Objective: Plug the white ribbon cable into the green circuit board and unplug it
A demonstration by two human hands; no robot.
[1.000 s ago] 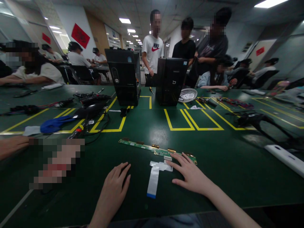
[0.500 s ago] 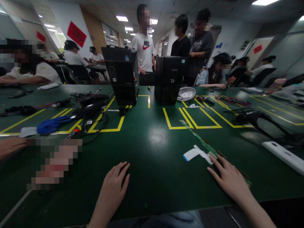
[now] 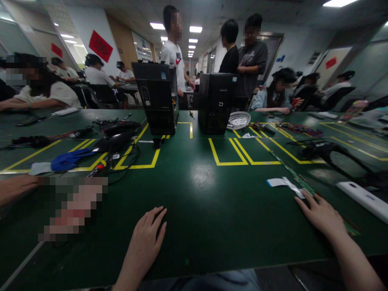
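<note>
My left hand (image 3: 147,231) lies palm down on the green tabletop (image 3: 212,226), its fingers stretched out and holding nothing. Farther right, my right hand (image 3: 324,214) rests with its fingers spread over a long, narrow green circuit board (image 3: 291,171). The board runs diagonally beneath this hand, so its middle is hidden, while its near end (image 3: 353,231) shows past the wrist. A white flat ribbon cable (image 3: 277,182) with a blue end sticks out leftward from the board, beside my index finger and thumb.
Two black computer towers (image 3: 156,97) stand at the back, near a white basket (image 3: 239,120). A blue glove (image 3: 69,159), cables and another person's hand (image 3: 18,188) are at left. On the right lie a white bar-shaped object (image 3: 362,200) and a black framed object (image 3: 330,155).
My right hand has slid the circuit board and its ribbon cable to the right and slightly away. My left hand stays put. The standing person in white has turned and shifted left.
</note>
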